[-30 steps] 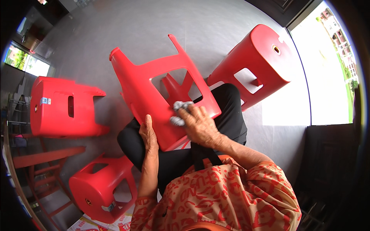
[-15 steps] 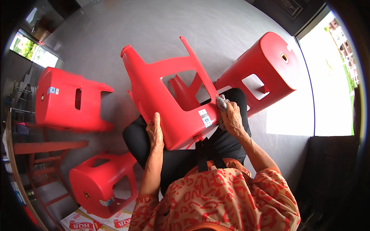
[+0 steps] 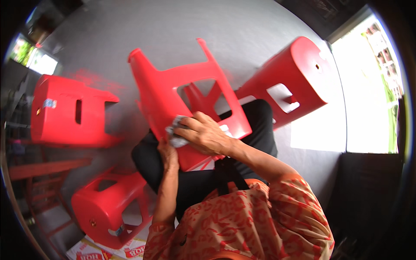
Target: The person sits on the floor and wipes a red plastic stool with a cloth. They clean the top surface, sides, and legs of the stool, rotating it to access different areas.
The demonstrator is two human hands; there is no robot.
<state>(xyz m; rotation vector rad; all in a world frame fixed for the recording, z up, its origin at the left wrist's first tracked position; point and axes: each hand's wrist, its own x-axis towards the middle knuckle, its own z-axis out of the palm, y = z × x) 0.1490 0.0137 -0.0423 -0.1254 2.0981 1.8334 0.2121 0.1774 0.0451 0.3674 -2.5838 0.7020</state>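
Note:
A red plastic stool (image 3: 151,99) lies tilted across my lap, its legs pointing away from me. My right hand (image 3: 207,133) is closed on a crumpled grey cloth (image 3: 177,132) and presses it to the stool's side panel, left of the large cut-out. Close below the cloth, my left hand (image 3: 168,155) grips the stool's left edge, its fingers partly hidden behind the plastic. The right forearm crosses over the seat end and covers most of the sticker there.
Other red stools lie on their sides on the grey floor (image 3: 143,26): one at left (image 3: 60,110), one at lower left (image 3: 108,203), one at right (image 3: 286,82). Printed cartons (image 3: 93,251) and a brown wooden rack (image 3: 47,169) stand at lower left. A bright doorway opens at right.
My right hand has carried the cloth from the stool's right edge leftward across the panel, close to my left hand. The left hand keeps its place on the stool. The view has shifted slightly.

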